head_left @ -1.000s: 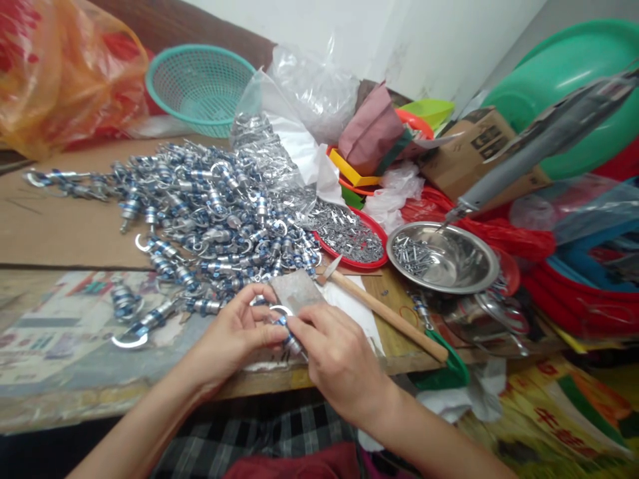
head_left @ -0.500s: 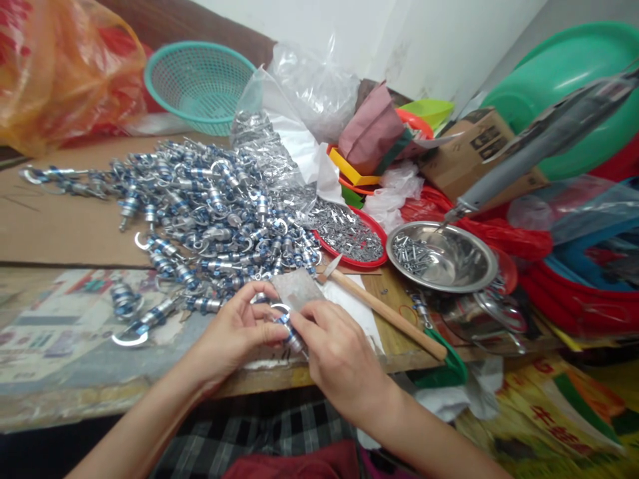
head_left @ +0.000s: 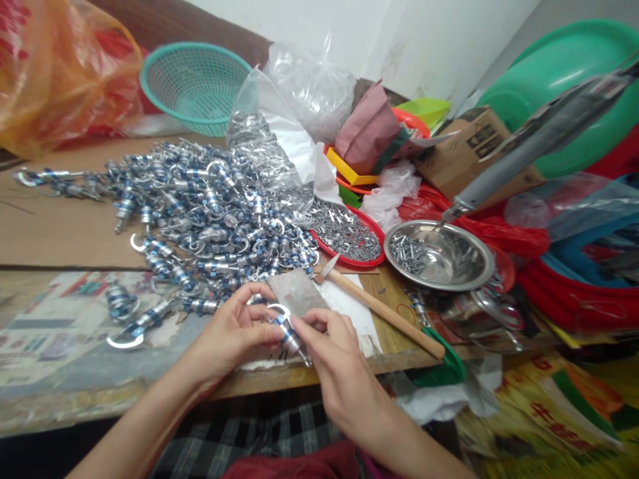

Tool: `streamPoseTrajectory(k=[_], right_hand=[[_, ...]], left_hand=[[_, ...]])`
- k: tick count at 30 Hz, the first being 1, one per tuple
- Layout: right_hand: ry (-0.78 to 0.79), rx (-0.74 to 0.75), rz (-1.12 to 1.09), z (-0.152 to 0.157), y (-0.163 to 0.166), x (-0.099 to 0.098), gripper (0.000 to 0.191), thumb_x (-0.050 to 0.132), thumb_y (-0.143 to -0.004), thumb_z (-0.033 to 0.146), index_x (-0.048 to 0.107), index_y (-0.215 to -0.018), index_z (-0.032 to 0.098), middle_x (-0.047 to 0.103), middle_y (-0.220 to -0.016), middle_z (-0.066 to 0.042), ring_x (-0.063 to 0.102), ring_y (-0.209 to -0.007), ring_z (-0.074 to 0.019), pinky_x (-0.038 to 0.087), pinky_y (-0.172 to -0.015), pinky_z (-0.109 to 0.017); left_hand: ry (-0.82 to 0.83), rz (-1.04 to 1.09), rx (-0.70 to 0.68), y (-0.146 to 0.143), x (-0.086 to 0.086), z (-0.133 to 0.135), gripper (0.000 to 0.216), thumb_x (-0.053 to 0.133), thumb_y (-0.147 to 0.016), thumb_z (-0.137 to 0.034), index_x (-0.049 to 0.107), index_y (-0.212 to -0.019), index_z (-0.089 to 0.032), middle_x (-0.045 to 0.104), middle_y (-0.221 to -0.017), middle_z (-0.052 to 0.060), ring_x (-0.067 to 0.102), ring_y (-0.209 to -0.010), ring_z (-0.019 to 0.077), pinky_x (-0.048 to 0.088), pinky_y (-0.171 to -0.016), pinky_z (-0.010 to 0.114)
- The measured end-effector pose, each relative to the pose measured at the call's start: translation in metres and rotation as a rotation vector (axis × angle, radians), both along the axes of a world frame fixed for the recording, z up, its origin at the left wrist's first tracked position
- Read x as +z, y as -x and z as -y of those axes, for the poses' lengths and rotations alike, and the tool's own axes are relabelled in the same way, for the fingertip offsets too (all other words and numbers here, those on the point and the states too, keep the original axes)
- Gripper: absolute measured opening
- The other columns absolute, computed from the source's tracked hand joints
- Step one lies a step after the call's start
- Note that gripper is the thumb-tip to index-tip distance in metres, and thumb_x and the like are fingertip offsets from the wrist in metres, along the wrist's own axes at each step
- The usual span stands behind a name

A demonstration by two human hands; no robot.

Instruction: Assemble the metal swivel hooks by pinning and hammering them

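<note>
Nearest me, my left hand (head_left: 227,340) is closed in a pinch, thumb and forefinger on the ring end of 1 small silver-and-blue metal swivel hook (head_left: 286,334), which I hold just above the worn wooden table edge (head_left: 279,380). My right hand (head_left: 345,376) grips the hook's lower end with its fingertips. Compared with 1 second ago that hand has slid back toward me, so more of the blue-banded barrel now shows between my 2 hands, while the left pinch has hardly shifted. I judge the piece is being worked along its length, not set down. Just beyond lie a flat grey block (head_left: 299,293) and a wooden-handled tool (head_left: 384,314), both unmoved. Farther off sit the big heap of matching silver-and-blue hooks (head_left: 200,213), a red tray of small metal bits (head_left: 349,264) and a shiny steel bowl (head_left: 462,263).
</note>
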State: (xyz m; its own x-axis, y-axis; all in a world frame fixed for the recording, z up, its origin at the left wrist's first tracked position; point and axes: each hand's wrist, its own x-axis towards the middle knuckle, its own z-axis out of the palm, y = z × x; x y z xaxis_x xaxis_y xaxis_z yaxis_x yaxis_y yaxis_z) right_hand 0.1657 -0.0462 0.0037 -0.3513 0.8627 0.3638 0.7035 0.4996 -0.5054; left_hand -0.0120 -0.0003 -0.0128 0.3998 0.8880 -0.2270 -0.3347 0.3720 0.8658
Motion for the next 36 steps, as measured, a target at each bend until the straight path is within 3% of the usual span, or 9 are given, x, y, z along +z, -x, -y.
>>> streamPoseTrajectory(k=[2,4,6,8,10,20,26,30,36], right_hand=[[-0.124,-0.16,-0.029,-0.011,-0.023,-0.005,0.039,0.042,-0.086,0.011,0.052,-0.122,0.021,0.052,-0.109,-0.01,0.05,-0.101,-0.0214,0.043,-0.084,-0.036],[-0.194,-0.379,0.113,-0.025,-0.052,-0.012,0.034,0.048,-0.086,0.022,0.054,-0.119,0.019,0.055,-0.105,-0.011,0.051,-0.099,-0.0259,0.042,-0.084,-0.041],[-0.042,-0.454,0.327,-0.038,-0.077,-0.02,0.033,0.05,-0.085,0.027,0.057,-0.115,0.015,0.059,-0.096,-0.012,0.054,-0.092,-0.0282,0.043,-0.079,-0.042],[0.126,-0.438,0.437,-0.044,-0.091,-0.024,0.028,0.049,-0.085,0.027,0.06,-0.108,0.013,0.062,-0.09,-0.011,0.058,-0.086,-0.0271,0.045,-0.075,-0.039],[0.181,-0.426,0.416,-0.042,-0.094,-0.021,0.023,0.049,-0.086,0.026,0.06,-0.102,0.014,0.064,-0.089,-0.009,0.061,-0.084,-0.0248,0.046,-0.072,-0.035],[-0.078,-0.09,0.088,0.016,-0.065,0.031,0.048,0.049,-0.089,0.015,0.04,-0.134,0.03,0.062,-0.11,-0.003,0.062,-0.093,-0.0149,0.048,-0.077,-0.024],[0.023,0.016,0.247,0.029,-0.056,0.028,0.048,0.043,-0.089,0.011,0.039,-0.136,0.025,0.064,-0.096,-0.006,0.063,-0.075,-0.0164,0.052,-0.065,-0.027],[-0.088,-0.066,0.114,0.032,-0.055,0.026,0.052,0.045,-0.088,0.009,0.038,-0.136,0.027,0.063,-0.099,-0.006,0.063,-0.083,-0.0157,0.052,-0.068,-0.024],[-0.069,0.003,0.212,0.04,-0.055,0.022,0.054,0.041,-0.086,0.004,0.038,-0.136,0.023,0.065,-0.092,-0.007,0.063,-0.078,-0.017,0.053,-0.068,-0.027]], left_hand=[[-0.005,-0.012,0.002,0.0,0.0,-0.001,0.04,0.071,-0.065,-0.009,0.044,-0.091,-0.022,0.069,-0.066,-0.004,0.064,-0.056,0.0118,0.05,-0.056,0.022],[-0.003,-0.026,0.003,0.0,-0.001,-0.002,0.041,0.072,-0.064,-0.009,0.044,-0.091,-0.022,0.068,-0.066,-0.005,0.064,-0.056,0.0124,0.05,-0.055,0.022],[0.003,-0.034,0.003,0.0,-0.002,-0.002,0.042,0.072,-0.063,-0.009,0.043,-0.09,-0.022,0.069,-0.066,-0.004,0.065,-0.056,0.0125,0.051,-0.055,0.022],[0.005,-0.035,0.002,0.0,-0.002,-0.002,0.042,0.072,-0.063,-0.009,0.043,-0.09,-0.022,0.069,-0.066,-0.005,0.064,-0.055,0.0116,0.05,-0.054,0.021],[0.0,-0.035,0.003,0.0,-0.003,-0.001,0.041,0.071,-0.063,-0.009,0.043,-0.09,-0.022,0.069,-0.065,-0.005,0.063,-0.055,0.0108,0.05,-0.054,0.02],[-0.012,-0.051,-0.007,-0.001,-0.002,-0.003,0.041,0.072,-0.063,-0.009,0.044,-0.09,-0.022,0.07,-0.065,-0.004,0.066,-0.057,0.0127,0.052,-0.056,0.023],[0.01,-0.049,0.012,-0.001,0.0,-0.003,0.042,0.074,-0.061,-0.009,0.045,-0.089,-0.022,0.07,-0.065,-0.004,0.064,-0.054,0.011,0.051,-0.054,0.02],[0.009,-0.065,0.007,0.0,0.0,-0.002,0.042,0.074,-0.061,-0.01,0.045,-0.089,-0.022,0.07,-0.065,-0.003,0.066,-0.056,0.0132,0.052,-0.056,0.022],[0.011,-0.067,0.024,-0.001,-0.001,-0.002,0.041,0.074,-0.061,-0.011,0.046,-0.089,-0.022,0.07,-0.063,-0.004,0.064,-0.054,0.0114,0.05,-0.054,0.019]])
